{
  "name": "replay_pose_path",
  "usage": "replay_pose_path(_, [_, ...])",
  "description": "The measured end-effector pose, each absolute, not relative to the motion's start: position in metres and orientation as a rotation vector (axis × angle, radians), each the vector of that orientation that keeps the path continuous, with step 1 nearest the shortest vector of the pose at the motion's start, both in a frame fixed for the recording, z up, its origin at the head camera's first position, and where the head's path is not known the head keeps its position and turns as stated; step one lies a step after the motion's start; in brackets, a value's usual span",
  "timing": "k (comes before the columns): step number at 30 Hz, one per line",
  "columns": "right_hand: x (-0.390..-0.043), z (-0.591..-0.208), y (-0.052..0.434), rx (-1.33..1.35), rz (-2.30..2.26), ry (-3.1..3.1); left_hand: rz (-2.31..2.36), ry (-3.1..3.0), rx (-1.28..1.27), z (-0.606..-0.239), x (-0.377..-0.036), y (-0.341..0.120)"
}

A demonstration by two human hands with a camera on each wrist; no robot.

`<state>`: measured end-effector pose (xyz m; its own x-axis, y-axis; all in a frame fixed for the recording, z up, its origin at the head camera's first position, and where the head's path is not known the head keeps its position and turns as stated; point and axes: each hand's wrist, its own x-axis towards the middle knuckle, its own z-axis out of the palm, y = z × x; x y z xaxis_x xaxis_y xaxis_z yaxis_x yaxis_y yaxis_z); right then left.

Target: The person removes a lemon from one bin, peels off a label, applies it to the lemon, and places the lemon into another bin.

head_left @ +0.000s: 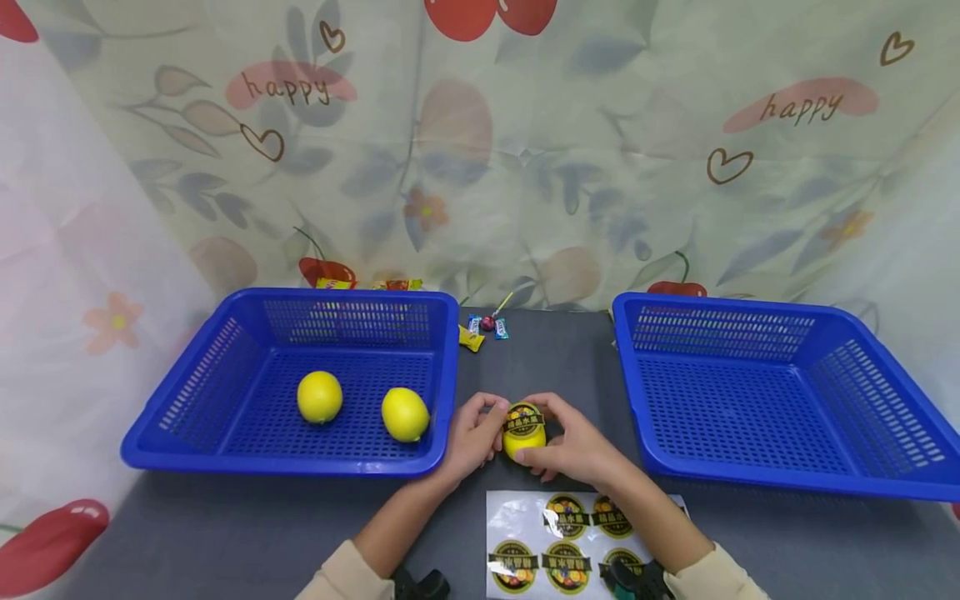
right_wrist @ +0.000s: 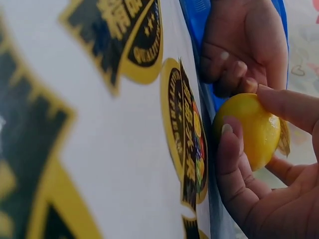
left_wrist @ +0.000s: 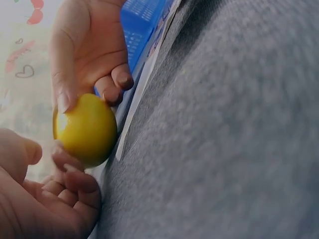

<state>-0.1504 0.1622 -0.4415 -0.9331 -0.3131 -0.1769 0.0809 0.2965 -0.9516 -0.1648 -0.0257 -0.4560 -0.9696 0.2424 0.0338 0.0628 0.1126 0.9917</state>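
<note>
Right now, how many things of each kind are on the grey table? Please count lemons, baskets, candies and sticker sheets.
Yellow lemons: 3, two in the left blue plastic basket, one held by both hands
Blue plastic baskets: 2, the right one included
Small wrapped candies: about 4, blurred
White sticker sheet: 1
Total: about 10

Grey table (head_left: pixel 225 533) with two blue baskets (head_left: pixel 292 383), sticker sheet (head_left: pixel 525 533), sweets (head_left: pixel 480 329).
</note>
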Motion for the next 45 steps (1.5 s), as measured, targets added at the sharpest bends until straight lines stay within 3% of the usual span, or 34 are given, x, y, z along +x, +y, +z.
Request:
replay_pose_path(15, [-0.153, -0.437, 0.17, -0.217, -1.581, 2.218, 1.756, 1.812, 0.254, -0.454, -0.16, -0.032])
replay_pose_path(45, [-0.153, -0.449, 0.166, -0.256, -1.774, 2.183, 1.733, 1.756, 0.264, -0.454, -0.163, -0.035])
